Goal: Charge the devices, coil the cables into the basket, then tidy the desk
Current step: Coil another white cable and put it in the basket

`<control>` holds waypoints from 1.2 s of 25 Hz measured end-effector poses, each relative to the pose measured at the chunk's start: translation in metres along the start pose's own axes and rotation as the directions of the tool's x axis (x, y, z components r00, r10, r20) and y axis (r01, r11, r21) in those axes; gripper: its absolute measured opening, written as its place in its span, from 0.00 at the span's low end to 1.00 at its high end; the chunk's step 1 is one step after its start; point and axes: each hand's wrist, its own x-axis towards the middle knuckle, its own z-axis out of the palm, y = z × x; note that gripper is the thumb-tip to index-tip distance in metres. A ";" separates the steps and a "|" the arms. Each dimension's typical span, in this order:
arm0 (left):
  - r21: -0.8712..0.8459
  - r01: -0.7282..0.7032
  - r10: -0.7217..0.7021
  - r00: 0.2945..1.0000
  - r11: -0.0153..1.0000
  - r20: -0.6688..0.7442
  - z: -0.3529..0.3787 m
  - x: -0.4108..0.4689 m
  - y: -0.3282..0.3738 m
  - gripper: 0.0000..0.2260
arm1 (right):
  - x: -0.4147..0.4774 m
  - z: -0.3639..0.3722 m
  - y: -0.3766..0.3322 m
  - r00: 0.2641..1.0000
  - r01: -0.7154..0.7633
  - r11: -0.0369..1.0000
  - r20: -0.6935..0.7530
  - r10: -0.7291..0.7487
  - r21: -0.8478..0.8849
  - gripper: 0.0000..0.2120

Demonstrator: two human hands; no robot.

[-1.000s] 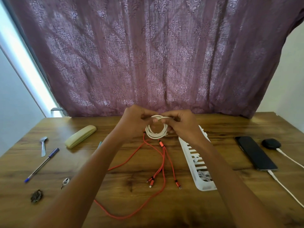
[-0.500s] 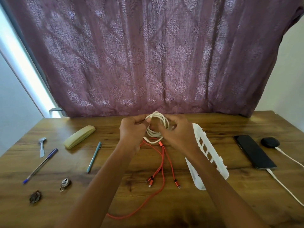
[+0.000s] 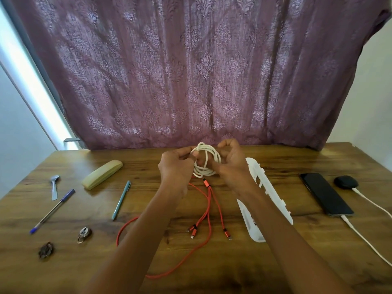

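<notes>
Your left hand [image 3: 177,166] and right hand [image 3: 231,164] cover both sides of the white cable [image 3: 206,164], so you cannot see its plugs or where its ends lie. The red cable [image 3: 209,209] passes under your left forearm, and one strand slips behind your left hand. Your right forearm hides part of the basket [image 3: 270,194]. The lead [image 3: 369,242] from the phone [image 3: 325,194] runs off the right edge, as does the one from the black case [image 3: 345,182]. The desk [image 3: 212,268] is cut off at the bottom and sides. The dark lump [image 3: 46,250] at your near left is too blurred to name, and the small metal piece [image 3: 84,234] is too small.
</notes>
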 end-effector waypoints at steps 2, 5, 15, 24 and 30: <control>0.013 -0.001 0.001 1.000 1.000 -0.030 0.004 -0.005 0.003 0.09 | -0.002 -0.003 0.001 1.000 0.014 0.994 0.013 -0.015 0.106 0.21; -0.083 0.071 -0.067 0.997 0.994 0.047 0.006 -0.007 0.001 0.07 | -0.001 -0.007 0.005 0.989 0.147 0.989 -0.026 -0.146 0.030 0.20; -0.152 0.112 -0.113 0.994 0.982 0.003 0.006 -0.002 -0.010 0.08 | 0.002 -0.016 0.031 0.511 0.674 0.087 0.377 -0.773 -0.734 0.10; 0.013 -0.088 0.089 0.991 0.996 -0.102 -0.002 -0.015 -0.006 0.09 | -0.010 0.000 -0.004 0.989 -0.135 0.971 0.088 0.119 0.196 0.07; -0.084 -0.015 -0.003 0.978 0.996 -0.209 -0.008 -0.007 -0.010 0.06 | -0.004 -0.011 -0.017 0.897 -0.442 0.745 0.233 0.376 0.500 0.05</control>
